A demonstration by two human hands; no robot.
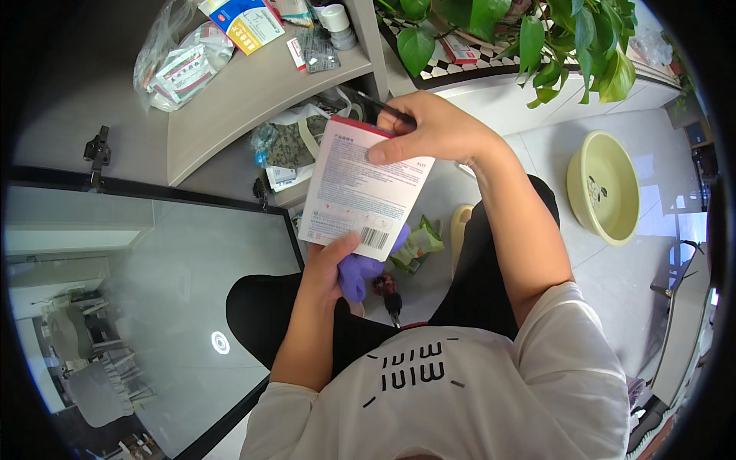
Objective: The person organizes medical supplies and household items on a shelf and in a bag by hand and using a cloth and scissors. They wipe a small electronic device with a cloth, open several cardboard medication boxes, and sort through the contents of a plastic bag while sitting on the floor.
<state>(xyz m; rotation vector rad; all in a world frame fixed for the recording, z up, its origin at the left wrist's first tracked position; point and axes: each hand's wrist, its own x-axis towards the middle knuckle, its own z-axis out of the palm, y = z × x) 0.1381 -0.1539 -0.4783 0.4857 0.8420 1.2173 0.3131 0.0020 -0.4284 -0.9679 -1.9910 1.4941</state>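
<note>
A flat white box with a red edge and printed text [362,190] is held up in front of me, its barcode end low. My left hand [330,261] grips its lower edge, thumb on the printed face, with a purple glove or cloth [359,275] hanging beneath the fingers. At the box's upper right, my right hand [422,129] presses a thumb on the face; its curled fingers also hold a slim dark pen-like object [386,108]. How the fingers lie behind the box is hidden.
A cabinet shelf [241,109] bears a plastic bag of packets [190,72], a blue-yellow box [244,23] and blister packs [319,50]. Below are more bags [293,138]. A glass door [190,276] stands open at left. A green packet [420,244] and yellow basin [604,187] are on the floor; a leafy plant [535,40] hangs above.
</note>
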